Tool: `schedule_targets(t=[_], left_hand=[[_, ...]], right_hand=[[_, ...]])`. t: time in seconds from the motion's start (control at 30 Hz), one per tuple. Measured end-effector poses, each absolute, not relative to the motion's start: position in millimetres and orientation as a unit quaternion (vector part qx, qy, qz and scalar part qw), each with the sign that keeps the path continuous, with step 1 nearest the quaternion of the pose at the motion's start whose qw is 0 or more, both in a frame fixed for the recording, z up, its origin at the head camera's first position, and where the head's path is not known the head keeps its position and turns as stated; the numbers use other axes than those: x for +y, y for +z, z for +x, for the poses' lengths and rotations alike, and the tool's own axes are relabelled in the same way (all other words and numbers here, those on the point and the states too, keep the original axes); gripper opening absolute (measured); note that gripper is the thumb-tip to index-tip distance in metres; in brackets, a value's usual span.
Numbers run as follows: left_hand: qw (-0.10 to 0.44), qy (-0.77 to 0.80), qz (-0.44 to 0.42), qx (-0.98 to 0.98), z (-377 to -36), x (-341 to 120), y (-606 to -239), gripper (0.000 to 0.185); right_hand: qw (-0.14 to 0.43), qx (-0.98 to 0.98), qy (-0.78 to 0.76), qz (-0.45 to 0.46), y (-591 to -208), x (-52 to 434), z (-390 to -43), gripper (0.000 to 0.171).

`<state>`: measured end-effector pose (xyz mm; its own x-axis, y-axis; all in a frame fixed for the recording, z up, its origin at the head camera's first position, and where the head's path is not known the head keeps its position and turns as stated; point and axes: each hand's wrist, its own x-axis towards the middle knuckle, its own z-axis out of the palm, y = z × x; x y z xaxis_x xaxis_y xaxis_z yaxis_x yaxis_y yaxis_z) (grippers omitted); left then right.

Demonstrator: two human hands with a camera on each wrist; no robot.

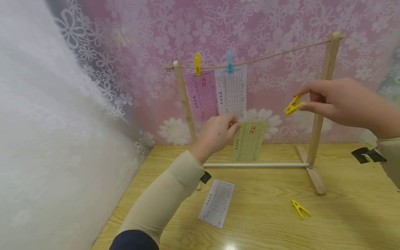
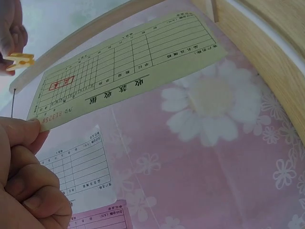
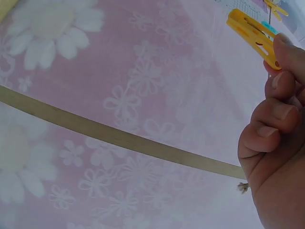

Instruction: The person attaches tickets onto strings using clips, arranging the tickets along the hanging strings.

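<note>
Between thumb and forefinger my left hand (image 1: 217, 133) pinches a yellow receipt slip (image 1: 250, 142) by its upper left corner, below the rope line (image 1: 281, 52). My right hand (image 1: 340, 102), near the right post, pinches a yellow clothespin (image 1: 293, 105) by its handles. On the rope, a yellow clothespin (image 1: 197, 64) grips a pink receipt slip (image 1: 203, 93), and a blue clothespin (image 1: 230, 61) grips a white receipt slip (image 1: 232, 90) beside it. The left wrist view shows the yellow slip (image 2: 128, 67) from close up, printed with a grid and a red stamp.
The wooden rack has a left post (image 1: 185, 100), a right post (image 1: 326, 76) and a white bottom bar (image 1: 256, 165). Another white slip (image 1: 217, 203) and a yellow clothespin (image 1: 300, 209) lie on the wooden table (image 1: 259, 215). A floral curtain (image 1: 150, 86) hangs behind.
</note>
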<state>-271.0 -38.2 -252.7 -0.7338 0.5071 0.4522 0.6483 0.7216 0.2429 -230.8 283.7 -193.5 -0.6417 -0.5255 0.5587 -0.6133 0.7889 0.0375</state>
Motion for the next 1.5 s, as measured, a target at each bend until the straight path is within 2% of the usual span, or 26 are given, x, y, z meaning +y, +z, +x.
schedule_targets(t=[0.13,0.3,0.4,0.67,1.07,1.5], left_hand=[[0.169,-0.187,-0.297,-0.921,-273.9,-32.5,-246.0,0.019],[0.157,-0.190,-0.290,-0.925,-278.0,-25.1,-236.7,0.021],[0.161,-0.203,-0.294,-0.920,-280.3,-21.7,-230.5,0.021],[0.175,-0.214,-0.283,-0.918,-288.7,-12.1,-207.1,0.021],[0.195,-0.234,-0.257,-0.917,-298.1,-1.1,-175.1,0.021],[0.199,-0.226,-0.228,-0.926,-298.0,14.5,-148.6,0.023]], right_hand=[[0.277,-0.905,0.058,0.317,-179.5,278.4,-234.3,0.023],[0.267,-0.917,0.045,0.293,-162.2,274.2,-237.7,0.021],[0.268,-0.918,0.043,0.290,-152.2,272.4,-240.8,0.028],[0.255,-0.923,0.041,0.286,-125.2,266.1,-252.2,0.018],[0.225,-0.946,0.049,0.227,-78.9,252.0,-267.6,0.026],[0.219,-0.952,0.048,0.206,-57.0,240.6,-284.8,0.038]])
